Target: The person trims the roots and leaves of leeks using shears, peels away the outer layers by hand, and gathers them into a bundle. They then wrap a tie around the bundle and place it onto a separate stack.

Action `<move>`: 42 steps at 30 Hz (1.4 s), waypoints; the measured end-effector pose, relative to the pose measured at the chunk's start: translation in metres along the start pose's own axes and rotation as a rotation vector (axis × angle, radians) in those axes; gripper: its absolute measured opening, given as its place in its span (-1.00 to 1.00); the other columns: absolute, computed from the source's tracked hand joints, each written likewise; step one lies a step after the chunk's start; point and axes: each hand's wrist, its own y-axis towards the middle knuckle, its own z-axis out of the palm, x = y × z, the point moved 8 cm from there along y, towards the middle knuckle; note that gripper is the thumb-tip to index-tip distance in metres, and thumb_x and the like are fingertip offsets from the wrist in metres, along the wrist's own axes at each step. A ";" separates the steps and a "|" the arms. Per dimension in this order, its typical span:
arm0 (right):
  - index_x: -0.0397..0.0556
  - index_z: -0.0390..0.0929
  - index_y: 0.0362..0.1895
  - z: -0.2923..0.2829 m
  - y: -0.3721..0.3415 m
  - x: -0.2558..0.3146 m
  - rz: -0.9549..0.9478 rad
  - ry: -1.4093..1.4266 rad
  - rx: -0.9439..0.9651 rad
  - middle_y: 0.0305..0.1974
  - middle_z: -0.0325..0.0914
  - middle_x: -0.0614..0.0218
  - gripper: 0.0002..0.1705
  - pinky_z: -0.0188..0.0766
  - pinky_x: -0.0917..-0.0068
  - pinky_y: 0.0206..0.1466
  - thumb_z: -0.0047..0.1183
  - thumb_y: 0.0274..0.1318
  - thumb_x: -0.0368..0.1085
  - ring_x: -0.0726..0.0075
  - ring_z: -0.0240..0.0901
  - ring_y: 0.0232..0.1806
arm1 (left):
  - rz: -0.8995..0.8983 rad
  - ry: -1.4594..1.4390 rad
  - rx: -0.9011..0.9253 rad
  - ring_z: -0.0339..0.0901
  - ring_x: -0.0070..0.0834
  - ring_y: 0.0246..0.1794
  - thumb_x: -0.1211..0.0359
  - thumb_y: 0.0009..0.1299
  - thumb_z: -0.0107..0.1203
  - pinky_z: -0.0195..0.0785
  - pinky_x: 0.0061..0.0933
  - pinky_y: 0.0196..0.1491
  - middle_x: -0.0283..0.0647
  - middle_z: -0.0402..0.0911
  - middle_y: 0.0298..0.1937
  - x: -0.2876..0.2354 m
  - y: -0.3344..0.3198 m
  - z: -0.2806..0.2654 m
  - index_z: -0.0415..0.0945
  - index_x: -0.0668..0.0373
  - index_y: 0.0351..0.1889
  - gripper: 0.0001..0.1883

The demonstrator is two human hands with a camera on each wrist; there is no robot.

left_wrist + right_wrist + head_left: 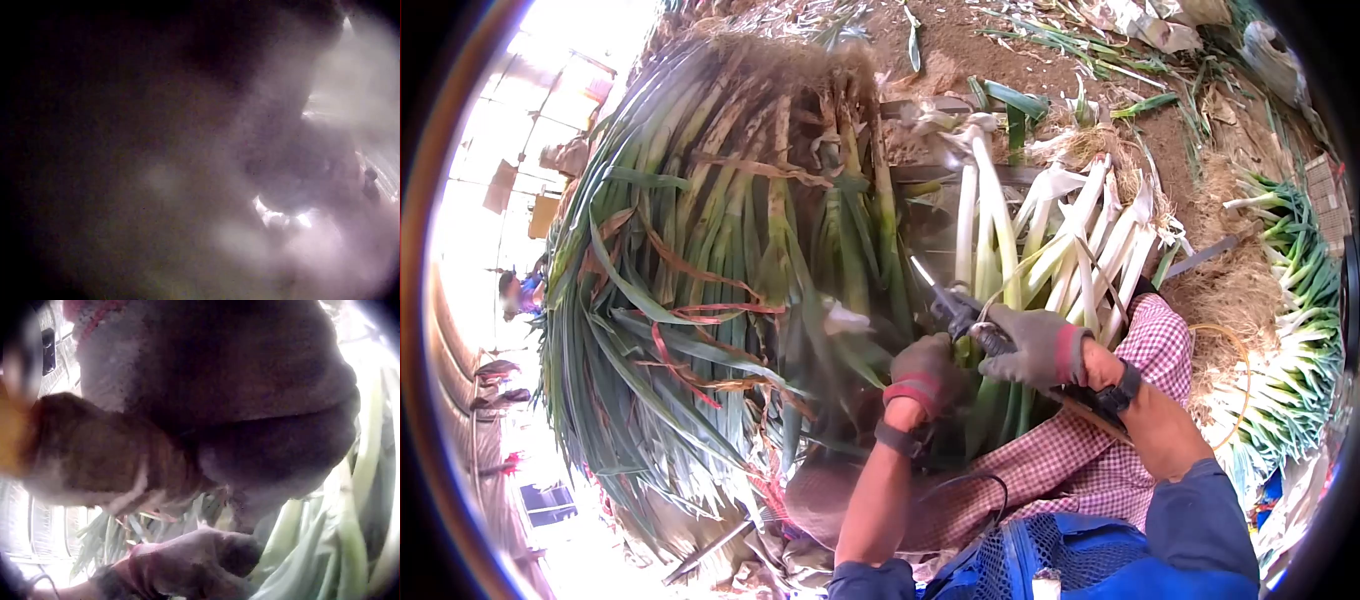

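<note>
A black tool with a pale slim tip (948,300) points up and left between the two gloved hands. My right hand (1040,345), in a grey glove with a red cuff, grips it; the right wrist view shows curled fingers (275,444) close up. Just left of the tool is my left hand (922,372), gloved alike and blurred; I cannot tell what it holds. In the right wrist view the left hand (194,559) is low, beside green leek leaves. Peeled white leeks (1000,230) lie just beyond the right hand. The left wrist view is dark and blurred.
A big heap of unpeeled leeks (700,230) with roots and long leaves stands on the left. More leeks (1290,330) lie in a row at far right, by straw-like roots (1230,270). Checkered trousers (1050,450) show below the hands. Loose leaves lie on the soil (1040,60).
</note>
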 end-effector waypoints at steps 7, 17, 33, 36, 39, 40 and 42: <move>-0.06 0.48 0.21 -0.020 0.057 0.025 -0.049 -0.120 -0.067 -0.11 0.71 -0.12 -0.38 0.55 0.02 0.10 0.38 0.21 -0.01 -0.24 0.70 -0.02 | 0.014 -0.339 -0.364 0.73 0.10 0.05 0.22 0.36 0.28 0.57 -0.01 0.16 0.07 0.79 -0.02 0.018 0.056 -0.079 0.75 0.12 0.02 -0.68; -0.23 0.63 0.06 -0.084 0.199 0.041 0.057 -0.273 -0.147 -0.19 0.77 -0.11 -0.39 0.65 0.05 -0.06 0.31 0.08 0.00 -0.13 0.77 -0.19 | -0.181 0.053 -0.354 0.69 0.14 0.18 0.27 0.41 0.20 0.58 0.07 0.19 0.08 0.69 0.25 0.027 0.141 -0.103 0.54 0.09 0.37 -0.47; -0.11 0.47 0.31 -0.071 0.144 0.022 0.050 -0.429 -0.090 0.12 0.70 -0.17 -0.34 0.56 -0.02 0.24 0.28 0.24 -0.04 -0.31 0.66 0.16 | -0.219 -0.075 -0.131 0.72 0.19 0.11 0.19 0.44 0.18 0.60 0.09 0.16 0.19 0.78 0.04 0.048 0.142 -0.047 0.54 0.18 0.28 -0.52; -0.11 0.43 0.35 -0.077 0.138 0.031 0.107 -0.377 -0.129 0.16 0.67 -0.18 -0.31 0.56 -0.03 0.25 0.27 0.24 -0.07 -0.30 0.65 0.19 | -0.211 -0.081 -0.112 0.71 0.17 0.16 0.18 0.44 0.18 0.58 0.09 0.20 0.21 0.76 0.07 0.050 0.130 -0.036 0.50 0.18 0.33 -0.47; -0.20 0.50 0.32 -0.087 0.169 0.032 0.085 -0.361 -0.216 0.07 0.72 -0.24 -0.33 0.59 0.01 0.22 0.23 0.16 -0.16 -0.29 0.70 0.13 | -0.211 -0.080 -0.091 0.70 0.15 0.19 0.19 0.43 0.17 0.56 0.09 0.24 0.20 0.75 0.12 0.043 0.115 -0.040 0.50 0.19 0.35 -0.45; -0.21 0.57 0.27 -0.090 0.180 0.033 0.113 -0.360 -0.211 0.05 0.73 -0.23 -0.37 0.61 0.02 0.20 0.23 0.13 -0.17 -0.28 0.72 0.10 | -0.222 -0.066 -0.057 0.70 0.13 0.20 0.19 0.43 0.17 0.55 0.09 0.25 0.19 0.75 0.15 0.041 0.111 -0.039 0.49 0.19 0.37 -0.44; -0.22 0.69 0.10 -0.094 0.196 0.038 0.149 -0.341 -0.160 -0.02 0.76 -0.20 -0.47 0.64 0.04 0.14 0.20 0.09 -0.17 -0.24 0.75 0.06 | -0.215 -0.081 -0.083 0.70 0.14 0.19 0.19 0.42 0.18 0.55 0.07 0.25 0.20 0.75 0.14 0.044 0.109 -0.034 0.51 0.20 0.35 -0.45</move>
